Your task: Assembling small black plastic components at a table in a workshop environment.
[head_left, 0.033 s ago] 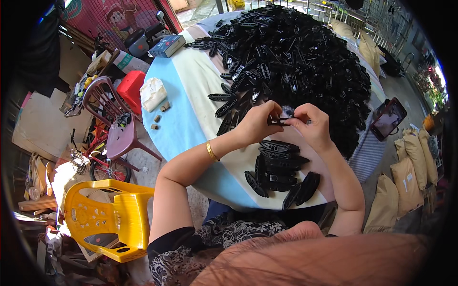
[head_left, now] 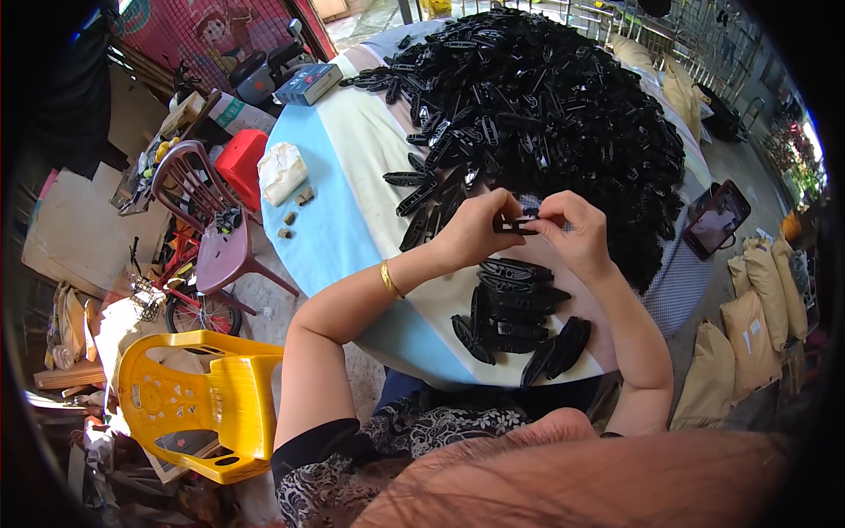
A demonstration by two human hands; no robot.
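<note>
My left hand [head_left: 471, 231] and my right hand [head_left: 574, 236] meet above the table's near side. Between their fingertips they pinch one small black plastic piece [head_left: 518, 225]. A gold bracelet [head_left: 387, 280] sits on my left wrist. Just below the hands lies a small stack of the same long black pieces [head_left: 515, 317]. Behind the hands a big heap of black plastic pieces [head_left: 546, 114] covers most of the round table [head_left: 343, 238], which has a blue and cream cloth.
A phone [head_left: 717, 217] lies at the table's right edge. A blue box [head_left: 308, 84], a crumpled white bag [head_left: 282, 172] and small brown blocks [head_left: 295, 216] sit at its left. A yellow chair [head_left: 202, 405], purple chair [head_left: 211, 229] and red stool [head_left: 239, 163] stand left; sacks [head_left: 757, 326] right.
</note>
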